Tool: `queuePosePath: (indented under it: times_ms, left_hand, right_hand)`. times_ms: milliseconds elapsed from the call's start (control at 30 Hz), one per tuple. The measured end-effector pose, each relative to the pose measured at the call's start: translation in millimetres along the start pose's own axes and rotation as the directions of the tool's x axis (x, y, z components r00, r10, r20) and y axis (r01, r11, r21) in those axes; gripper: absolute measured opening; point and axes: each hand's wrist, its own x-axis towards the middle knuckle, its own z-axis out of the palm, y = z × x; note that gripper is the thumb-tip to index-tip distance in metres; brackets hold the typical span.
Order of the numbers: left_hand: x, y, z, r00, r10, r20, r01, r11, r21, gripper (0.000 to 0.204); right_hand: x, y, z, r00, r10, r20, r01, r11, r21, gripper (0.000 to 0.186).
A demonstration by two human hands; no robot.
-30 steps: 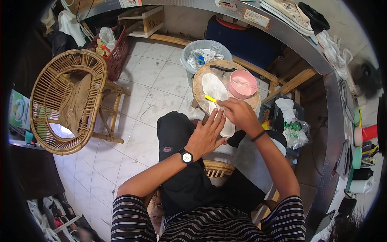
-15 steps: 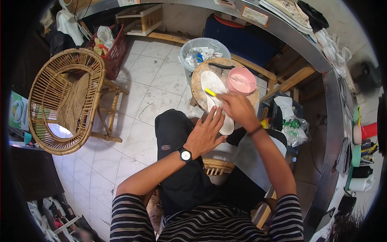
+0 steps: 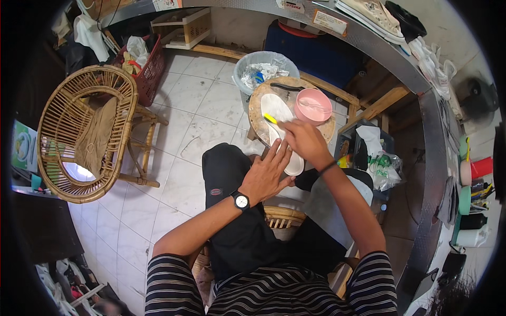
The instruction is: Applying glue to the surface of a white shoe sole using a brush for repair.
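My left hand has its fingers stretched out across the near part of a long white, sole-shaped piece on a round, worn wooden tabletop. Closed around a small yellow tool, my right hand is over the middle of that piece, just beyond my left fingertips. The tool's tip is too small to make out. A pink bowl with something pale inside stands at the back right of the tabletop, beside a dark, long-handled tool.
Behind the tabletop stands a lined bin of crumpled paper. A rattan chair and a red basket are at left. A metal-edged counter with shoes and supplies curves round the right, above a crate of plastic bags.
My right hand and the yellow tool have shifted slightly toward the far end of the white piece. My left hand stays on it. The whole view has shifted a little.
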Motion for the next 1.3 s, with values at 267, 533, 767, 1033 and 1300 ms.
queuePosePath:
  times_ms: [267,533,767,1033,1300]
  left_hand:
    - [2,2,0,0.999,-0.003,0.047,0.005,0.999,-0.035,0.076]
    - [1,1,0,1.000,0.018,-0.006,-0.018,0.999,-0.034,0.076]
    - [0,1,0,0.999,0.017,0.047,-0.017,1.000,-0.010,0.074]
    - [2,-1,1,1.000,0.005,-0.029,-0.007,0.998,-0.055,0.075]
    - [1,-1,1,0.999,0.046,-0.013,-0.045,0.998,0.033,0.075]
  right_hand:
    - [-3,9,4,0.996,-0.076,-0.038,0.074,0.997,-0.036,0.032]
    - [0,1,-2,0.988,0.118,0.099,-0.118,0.993,0.003,0.033]
    - [2,-8,14,0.972,0.230,0.052,-0.229,0.973,-0.032,0.032]
    - [23,-21,12,0.972,0.170,-0.161,-0.179,0.983,-0.040,0.030]
    - [-2,-10,18,0.991,0.126,-0.039,-0.128,0.991,-0.026,0.032]
